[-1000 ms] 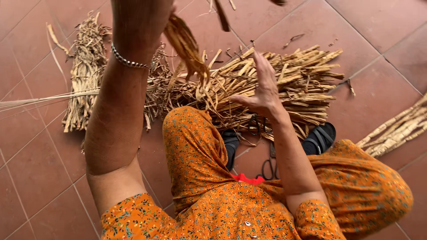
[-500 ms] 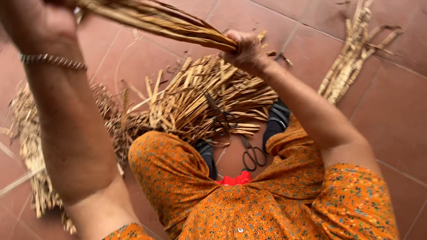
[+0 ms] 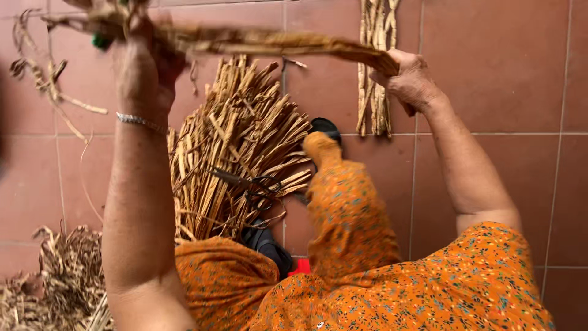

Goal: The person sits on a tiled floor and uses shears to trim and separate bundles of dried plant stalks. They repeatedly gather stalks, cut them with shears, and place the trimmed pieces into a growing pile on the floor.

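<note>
In the head view, both hands were raised over a floor of reddish tiles (image 3: 502, 73). The left hand (image 3: 144, 58) was closed around one end of a long bundle of dried strips (image 3: 263, 41), gripping it near the top left of the frame, with frayed ends (image 3: 43, 73) trailing loose past the fist. A silver bracelet (image 3: 142, 122) sat on that wrist. The right hand (image 3: 411, 81) was curled shut on the other end of the same bundle, so the bundle stretched almost level between the two hands, high above the floor.

Below it, a fanned heap of pale dried strips (image 3: 245, 147) lay on the tiles, just in front of the person's knees. A pair of dark scissors (image 3: 257, 184) rested on that heap. A narrower bunch of strips (image 3: 375, 67) lay upright in the frame behind the right hand. Tangled finer fibres (image 3: 61, 276) were piled at the lower left. The person wore orange flowered clothing (image 3: 380, 276), and a black sandal (image 3: 324, 127) showed beyond one knee.
</note>
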